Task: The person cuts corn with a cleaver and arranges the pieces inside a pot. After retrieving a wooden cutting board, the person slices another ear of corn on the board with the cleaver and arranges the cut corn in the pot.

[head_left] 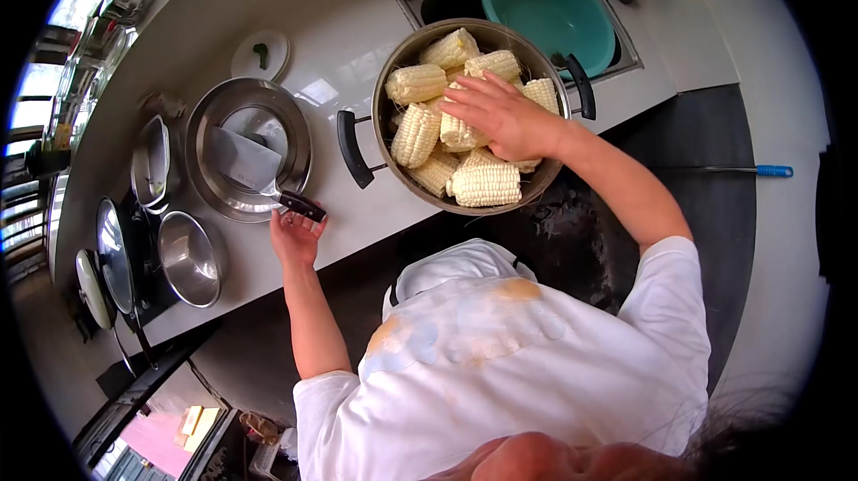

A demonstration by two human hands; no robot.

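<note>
- On our far left, a small steel bowl (pixel 189 259) sits on the counter (pixel 344 56), apart from both hands.
- Next comes a wide steel basin (pixel 203 123); the cleaver (pixel 239 159) lies across it, its dark handle jutting over the near rim.
- Our left hand (pixel 297 235) is palm up, fingers loosely bent right by that handle; whether they clasp it, we cannot tell.
- Then we have the two-handled pot (pixel 377 114), heaped with husked corn cobs (pixel 416 135).
- Our right hand (pixel 505 119) lies on the heap, fingers stretched over a cob directly beneath them; we cannot tell whether it grasps. Other cobs surround it.
- Farthest right, a green basin (pixel 541 7) sits in the sink (pixel 630 47).
</note>
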